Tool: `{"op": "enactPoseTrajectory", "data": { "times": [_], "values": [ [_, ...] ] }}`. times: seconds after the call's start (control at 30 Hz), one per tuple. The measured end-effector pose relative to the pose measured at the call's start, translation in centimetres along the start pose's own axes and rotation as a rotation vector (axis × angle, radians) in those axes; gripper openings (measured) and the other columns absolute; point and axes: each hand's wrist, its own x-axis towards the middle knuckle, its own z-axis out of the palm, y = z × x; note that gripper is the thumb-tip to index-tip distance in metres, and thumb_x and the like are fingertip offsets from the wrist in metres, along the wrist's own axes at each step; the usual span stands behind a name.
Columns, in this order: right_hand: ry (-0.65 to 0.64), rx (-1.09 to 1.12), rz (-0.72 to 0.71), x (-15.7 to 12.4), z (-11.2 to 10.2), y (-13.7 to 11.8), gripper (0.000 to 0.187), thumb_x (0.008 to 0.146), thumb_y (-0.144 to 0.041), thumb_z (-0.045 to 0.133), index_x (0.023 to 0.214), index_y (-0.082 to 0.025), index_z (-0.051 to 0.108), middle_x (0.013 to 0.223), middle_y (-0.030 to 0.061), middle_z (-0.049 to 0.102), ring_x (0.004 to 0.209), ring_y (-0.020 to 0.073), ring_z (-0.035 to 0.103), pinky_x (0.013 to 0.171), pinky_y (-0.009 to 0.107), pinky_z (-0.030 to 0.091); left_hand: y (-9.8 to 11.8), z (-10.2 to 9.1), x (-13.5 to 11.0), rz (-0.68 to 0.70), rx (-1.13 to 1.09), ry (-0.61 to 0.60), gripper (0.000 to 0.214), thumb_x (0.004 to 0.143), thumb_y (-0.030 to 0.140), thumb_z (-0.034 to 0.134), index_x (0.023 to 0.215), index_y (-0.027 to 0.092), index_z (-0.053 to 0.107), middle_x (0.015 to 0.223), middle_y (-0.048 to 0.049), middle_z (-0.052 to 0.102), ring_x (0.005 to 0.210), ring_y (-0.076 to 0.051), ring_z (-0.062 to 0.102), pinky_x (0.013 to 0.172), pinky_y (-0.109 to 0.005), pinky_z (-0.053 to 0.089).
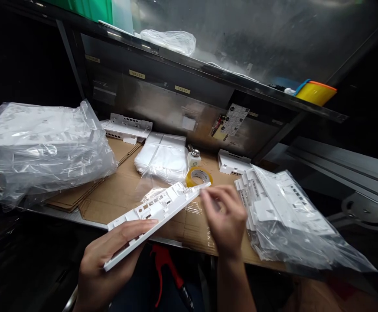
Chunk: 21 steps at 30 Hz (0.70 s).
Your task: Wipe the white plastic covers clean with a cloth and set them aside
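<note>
Panel of white plastic [156,212], seen from the head camera, held slantwise over the near edge of the desk [120,195]. Left hand [101,260] with grip closed around the near end, thumb on top. Right hand [226,221] with fingertips pinched on the far tip, just beside a tape roll [198,177]. Looks prone to flexing or cracking under a twist, or slipping free from so light a pinch.

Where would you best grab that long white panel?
Across its narrow width at the near end, coming from below, as the left hand does: thumb on the top face, fingers underneath. The panel is long, thin and flat, with ribs and cut-outs on top, so its plain long edges probably give the surest hold.
</note>
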Motion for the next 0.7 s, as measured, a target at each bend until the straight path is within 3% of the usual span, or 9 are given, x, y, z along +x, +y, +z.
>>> {"op": "enactPoseTrajectory", "data": {
  "times": [0.13, 0.2, 0.27, 0.37, 0.43, 0.5, 0.63, 0.7],
  "values": [
    [0.329, -0.188, 0.114, 2.6, -3.6, 4.9, 0.013, 0.083, -0.030, 0.078, 0.082, -0.017, 0.077, 0.081, 0.0027, 0.068, 0.076, 0.0182, 0.063, 0.071, 0.034, 0.050, 1.5, -0.4, 0.7, -0.273, -0.152, 0.002, 0.016, 0.085, 0.023, 0.078, 0.095, 0.035, 0.080, 0.096, 0.0066, 0.081, 0.087, -0.017, 0.076, 0.085, -0.020, 0.057],
    [0.461, -0.144, 0.195, 2.2, -4.8, 4.9, 0.018, 0.080, -0.035, 0.081, 0.084, -0.017, 0.077, 0.081, 0.0022, 0.068, 0.074, 0.0181, 0.063, 0.071, 0.034, 0.050, 1.8, -0.4, 1.1, -0.381, -0.223, 0.005, 0.010, 0.082, 0.028, 0.081, 0.090, 0.034, 0.081, 0.093, 0.0062, 0.081, 0.084, -0.016, 0.076, 0.080, -0.017, 0.057],
    [0.483, -0.017, 0.282, 1.1, -5.3, 3.5, 0.022, 0.081, -0.038, 0.081, 0.089, -0.018, 0.076, 0.075, -0.0002, 0.067, 0.069, 0.0161, 0.063, 0.070, 0.032, 0.051, 1.7, -0.3, 1.4, -0.443, -0.264, -0.004, 0.008, 0.081, 0.029, 0.082, 0.089, 0.032, 0.082, 0.093, 0.0043, 0.082, 0.085, -0.016, 0.076, 0.080, -0.016, 0.057],
    [0.238, 0.181, 0.335, -0.6, -4.8, 0.3, 0.022, 0.089, -0.040, 0.075, 0.098, -0.020, 0.073, 0.079, -0.0002, 0.072, 0.060, 0.0125, 0.064, 0.061, 0.027, 0.049, 0.9, -0.3, 1.5, -0.423, -0.272, -0.054, 0.010, 0.083, 0.029, 0.081, 0.093, 0.030, 0.082, 0.094, 0.0024, 0.082, 0.086, -0.016, 0.077, 0.081, -0.015, 0.057],
    [0.011, 0.291, 0.291, -1.5, -3.9, -1.5, 0.019, 0.095, -0.039, 0.067, 0.104, -0.022, 0.069, 0.105, 0.0052, 0.076, 0.060, 0.0110, 0.066, 0.055, 0.026, 0.049, 0.3, -0.5, 1.4, -0.384, -0.264, -0.095, 0.011, 0.084, 0.028, 0.081, 0.095, 0.031, 0.082, 0.095, 0.0024, 0.082, 0.087, -0.016, 0.077, 0.080, -0.015, 0.057],
    [-0.158, 0.375, 0.247, -2.0, -2.8, -2.5, 0.018, 0.100, -0.038, 0.059, 0.109, -0.024, 0.065, 0.127, 0.0094, 0.071, 0.066, 0.0120, 0.069, 0.054, 0.026, 0.050, 0.1, -0.8, 1.3, -0.356, -0.258, -0.120, 0.012, 0.085, 0.027, 0.080, 0.096, 0.032, 0.081, 0.095, 0.0029, 0.082, 0.086, -0.016, 0.077, 0.079, -0.014, 0.058],
    [-0.374, 0.352, 0.221, -2.7, -1.6, -2.9, 0.018, 0.102, -0.035, 0.054, 0.114, -0.024, 0.063, 0.111, 0.0067, 0.074, 0.079, 0.0159, 0.070, 0.064, 0.027, 0.054, 0.2, -0.7, 1.1, -0.322, -0.265, -0.176, 0.011, 0.088, 0.025, 0.078, 0.097, 0.031, 0.081, 0.100, 0.0013, 0.081, 0.093, -0.017, 0.077, 0.085, -0.018, 0.058],
    [-0.309, 0.340, 0.191, -3.1, -1.4, -2.7, 0.017, 0.101, -0.032, 0.056, 0.113, -0.024, 0.063, 0.099, 0.0043, 0.073, 0.080, 0.0166, 0.069, 0.069, 0.029, 0.056, 0.3, -0.2, 1.1, -0.333, -0.306, -0.050, 0.027, 0.085, 0.028, 0.082, 0.111, 0.031, 0.077, 0.123, -0.0010, 0.076, 0.118, -0.021, 0.069, 0.103, -0.023, 0.052]
  ]
}}
